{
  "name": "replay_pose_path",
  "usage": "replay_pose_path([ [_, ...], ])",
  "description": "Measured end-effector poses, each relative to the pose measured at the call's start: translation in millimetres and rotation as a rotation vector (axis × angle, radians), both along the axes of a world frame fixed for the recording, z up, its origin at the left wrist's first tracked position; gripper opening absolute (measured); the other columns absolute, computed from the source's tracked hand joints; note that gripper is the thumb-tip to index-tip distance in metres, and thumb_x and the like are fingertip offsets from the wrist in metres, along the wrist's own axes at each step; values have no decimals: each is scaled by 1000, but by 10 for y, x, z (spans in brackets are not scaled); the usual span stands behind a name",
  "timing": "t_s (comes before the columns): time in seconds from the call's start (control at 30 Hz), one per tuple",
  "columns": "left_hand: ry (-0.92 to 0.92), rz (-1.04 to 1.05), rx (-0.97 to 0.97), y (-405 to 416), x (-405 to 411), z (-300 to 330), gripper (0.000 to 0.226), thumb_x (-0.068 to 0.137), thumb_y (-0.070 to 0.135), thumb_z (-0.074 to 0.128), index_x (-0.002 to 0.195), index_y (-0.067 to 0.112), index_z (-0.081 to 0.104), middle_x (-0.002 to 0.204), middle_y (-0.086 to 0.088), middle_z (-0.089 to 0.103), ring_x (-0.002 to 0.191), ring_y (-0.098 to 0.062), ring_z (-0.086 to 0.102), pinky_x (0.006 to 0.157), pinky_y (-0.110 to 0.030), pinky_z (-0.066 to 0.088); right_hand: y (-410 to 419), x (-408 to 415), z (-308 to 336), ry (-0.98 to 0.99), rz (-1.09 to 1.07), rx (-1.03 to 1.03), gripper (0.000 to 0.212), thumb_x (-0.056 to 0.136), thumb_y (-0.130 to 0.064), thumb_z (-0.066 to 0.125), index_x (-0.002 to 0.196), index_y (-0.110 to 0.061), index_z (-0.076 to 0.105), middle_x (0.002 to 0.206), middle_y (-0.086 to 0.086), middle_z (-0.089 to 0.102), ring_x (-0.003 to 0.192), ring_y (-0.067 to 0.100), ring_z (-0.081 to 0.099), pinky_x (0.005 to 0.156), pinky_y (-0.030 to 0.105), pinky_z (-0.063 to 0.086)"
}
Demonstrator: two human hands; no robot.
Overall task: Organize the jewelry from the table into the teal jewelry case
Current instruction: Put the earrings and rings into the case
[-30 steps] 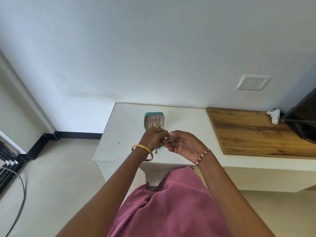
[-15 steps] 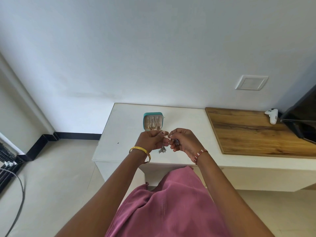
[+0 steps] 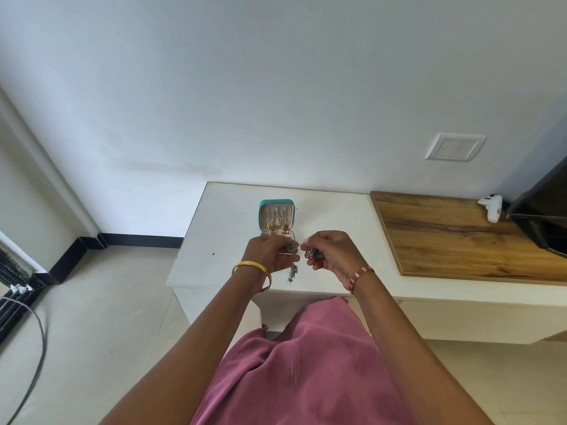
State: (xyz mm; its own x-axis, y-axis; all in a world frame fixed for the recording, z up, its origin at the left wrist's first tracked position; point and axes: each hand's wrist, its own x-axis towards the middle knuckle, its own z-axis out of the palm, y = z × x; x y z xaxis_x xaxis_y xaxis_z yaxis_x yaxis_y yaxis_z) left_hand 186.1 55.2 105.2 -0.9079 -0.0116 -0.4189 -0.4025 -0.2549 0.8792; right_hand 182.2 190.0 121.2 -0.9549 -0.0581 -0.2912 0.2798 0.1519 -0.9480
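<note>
White game controller (image 3: 492, 207) at three o'clock, resting on wooden countertop (image 3: 454, 237) just beside dark screen (image 3: 543, 207). White wall plate (image 3: 454, 147) at two o'clock on pale wall (image 3: 245, 87). Grey cable (image 3: 33, 348) at eight o'clock, curving over tiled floor (image 3: 101, 317). Black skirting (image 3: 138, 240) at nine o'clock.

White table (image 3: 227, 240) at frame centre, open teal jewelry case (image 3: 277, 216) sitting on its upper middle. Wood panel (image 3: 454, 237) on its right part carries a white controller (image 3: 491, 207), far right.
</note>
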Motion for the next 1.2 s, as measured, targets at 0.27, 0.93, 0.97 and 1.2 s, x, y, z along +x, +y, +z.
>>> replay_pose_path([
  [0.27, -23, -36, 24, -39, 18, -57, 9, 87, 3, 56, 78, 2, 59, 47, -5, 65, 45, -13, 65, 50, -24, 56, 32, -20, -32, -17, 0, -19, 14, 85, -1, 56, 73, -4, 63, 64, 12, 57, 44, 14, 51, 43, 20, 43],
  [0.93, 393, 63, -696, 60, 43, -111, 17, 81, 15, 66, 89, 1, 72, 84, -18, 72, 65, -5, 65, 80, -27, 52, -38, 9, -102, 369, 41, 519, 7, 79, -10, 67, 80, -3, 69, 76, 8, 67, 65, 13, 55, 55, 13, 40],
  [0.97, 401, 68, -725, 63, 48, -104, 18, 81, 16, 66, 91, 2, 72, 86, -17, 73, 74, -15, 67, 81, -28, 52, -44, 13, -102, 393, 40, 549, 7, 79, -10, 67, 80, -3, 69, 81, 11, 69, 69, 13, 55, 56, 12, 40],
  [1.2, 452, 49, -857, 88, 60, -97, 19, 83, 17, 64, 92, 2, 72, 91, -17, 72, 87, -29, 66, 83, -34, 52, -86, 13, -90, 386, 84, 569, 7, 83, -10, 64, 81, -3, 65, 78, 6, 61, 67, 13, 49, 49, 0, 33],
])
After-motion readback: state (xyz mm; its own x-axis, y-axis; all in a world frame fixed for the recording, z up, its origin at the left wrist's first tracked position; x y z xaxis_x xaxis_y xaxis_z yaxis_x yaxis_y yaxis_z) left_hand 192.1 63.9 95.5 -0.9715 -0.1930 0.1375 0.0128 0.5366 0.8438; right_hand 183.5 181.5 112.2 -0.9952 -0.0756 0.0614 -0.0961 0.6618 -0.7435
